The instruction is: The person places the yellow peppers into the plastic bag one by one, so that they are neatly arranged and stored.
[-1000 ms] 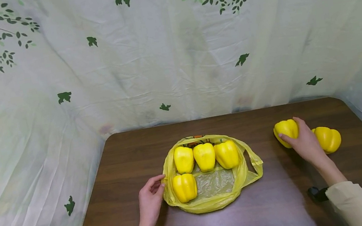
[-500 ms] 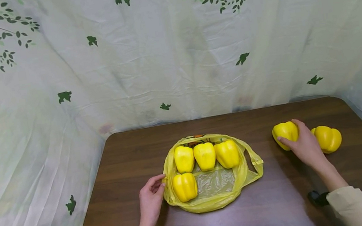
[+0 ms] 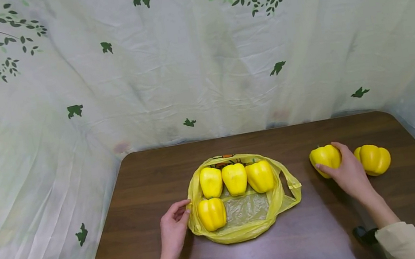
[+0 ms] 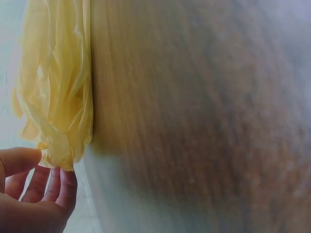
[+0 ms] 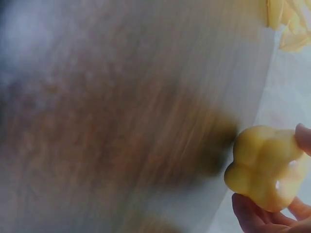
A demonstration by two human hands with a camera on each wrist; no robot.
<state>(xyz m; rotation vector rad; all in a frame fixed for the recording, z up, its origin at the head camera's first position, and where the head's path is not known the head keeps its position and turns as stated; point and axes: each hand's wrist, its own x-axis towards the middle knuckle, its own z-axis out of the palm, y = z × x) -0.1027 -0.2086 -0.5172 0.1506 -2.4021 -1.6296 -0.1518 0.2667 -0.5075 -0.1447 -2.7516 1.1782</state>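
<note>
My left hand [image 3: 174,228] pinches the left rim of a yellow plastic bag [image 3: 247,231] between thumb and fingers; the left wrist view shows the gathered film [image 4: 58,97] at the fingertips. Inside the open bag sit several yellow bell peppers: three in a row at the back, and one front-left pepper [image 3: 212,214]. At the right of the table, my right hand [image 3: 350,173] grips another yellow bell pepper [image 3: 325,160], thumb on one side and fingers on the other. A further pepper [image 3: 374,159] lies just right of that hand, partly covered by it.
The brown wooden table [image 3: 290,251] has a back edge against a pale curtain [image 3: 197,59] printed with leaves. One bag handle [image 3: 291,184] spreads out to the right. A black object [image 3: 365,235] shows at the right wrist.
My right hand has shifted slightly left and nearer with its pepper, widening the gap to the other one. The left hand and the bag have stayed in place.
</note>
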